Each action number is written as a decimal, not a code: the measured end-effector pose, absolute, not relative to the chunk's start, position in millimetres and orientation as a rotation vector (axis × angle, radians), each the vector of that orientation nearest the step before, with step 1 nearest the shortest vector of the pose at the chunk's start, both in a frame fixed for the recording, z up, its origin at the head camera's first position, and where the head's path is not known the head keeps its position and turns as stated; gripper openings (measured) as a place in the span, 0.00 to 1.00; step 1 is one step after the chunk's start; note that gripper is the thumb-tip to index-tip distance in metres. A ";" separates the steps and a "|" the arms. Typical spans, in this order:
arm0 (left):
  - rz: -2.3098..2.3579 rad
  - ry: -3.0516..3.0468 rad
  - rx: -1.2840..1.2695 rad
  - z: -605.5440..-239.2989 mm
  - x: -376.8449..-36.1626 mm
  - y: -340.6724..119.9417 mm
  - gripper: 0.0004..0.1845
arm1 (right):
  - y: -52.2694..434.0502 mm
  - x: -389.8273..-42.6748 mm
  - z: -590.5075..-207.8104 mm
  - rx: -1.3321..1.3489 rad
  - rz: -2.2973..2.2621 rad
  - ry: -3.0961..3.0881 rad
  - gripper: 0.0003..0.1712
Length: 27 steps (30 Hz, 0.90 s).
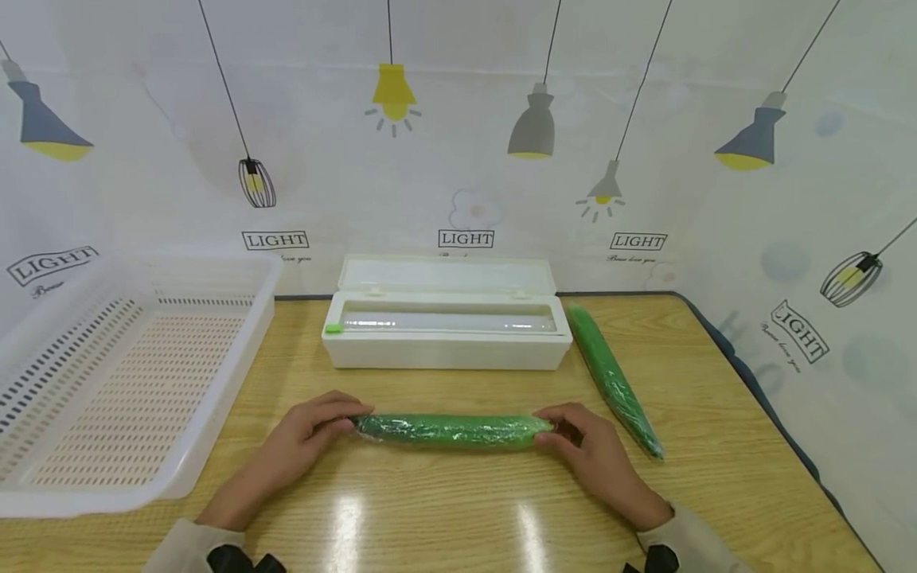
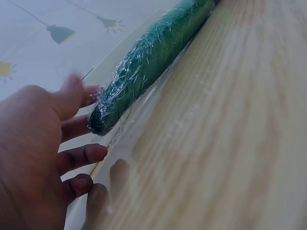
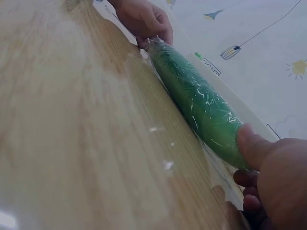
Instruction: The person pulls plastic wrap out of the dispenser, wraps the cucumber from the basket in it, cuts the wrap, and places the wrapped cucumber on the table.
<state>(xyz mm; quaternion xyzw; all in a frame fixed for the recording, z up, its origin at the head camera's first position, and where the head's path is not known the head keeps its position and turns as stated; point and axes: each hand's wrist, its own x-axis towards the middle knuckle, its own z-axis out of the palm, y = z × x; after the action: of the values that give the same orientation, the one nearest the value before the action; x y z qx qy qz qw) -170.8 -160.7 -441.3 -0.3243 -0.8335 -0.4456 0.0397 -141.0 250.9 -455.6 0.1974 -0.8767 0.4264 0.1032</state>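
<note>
A long green cucumber [image 1: 451, 430] in shiny cling film lies crosswise in front of me, close over the wooden table. At its darker end, my left hand [image 1: 313, 430] pinches the wrapped tip between thumb and forefinger; the other fingers [image 2: 86, 155] spread apart below. With thumb and curled fingers, my right hand [image 1: 591, 454] grips the paler end. In the right wrist view the film on the cucumber [image 3: 196, 103] looks wrinkled and glossy. A second wrapped cucumber [image 1: 616, 382] lies slantwise on the table beyond my right hand, touched by neither hand.
Behind the cucumber stands a white cling film box [image 1: 447, 352], lid raised, a film roll inside and a green slider at its left. A white perforated plastic basket [image 1: 215, 430] occupies the left side. The table [image 1: 430, 509] ends at a printed cloth backdrop [image 1: 430, 175].
</note>
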 end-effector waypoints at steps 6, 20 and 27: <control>-1.389 -2.599 -0.851 -443.3 -169.3 -155.8 0.19 | 250.8 -142.4 -454.8 0.578 1.235 -2.608 0.12; -1.414 -2.710 -0.623 -441.7 -167.3 -153.8 0.12 | 252.0 -144.5 -454.7 0.657 1.264 -2.604 0.17; -1.378 -2.691 -0.704 -442.4 -169.6 -153.9 0.10 | 252.2 -143.9 -452.1 0.665 1.291 -2.645 0.23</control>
<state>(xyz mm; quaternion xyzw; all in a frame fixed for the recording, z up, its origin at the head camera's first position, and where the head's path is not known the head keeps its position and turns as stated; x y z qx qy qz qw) -169.6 -153.9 -442.4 -0.2267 -0.8668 -0.4438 0.0187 -143.9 252.2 -452.1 0.2201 -0.8749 0.4269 0.0619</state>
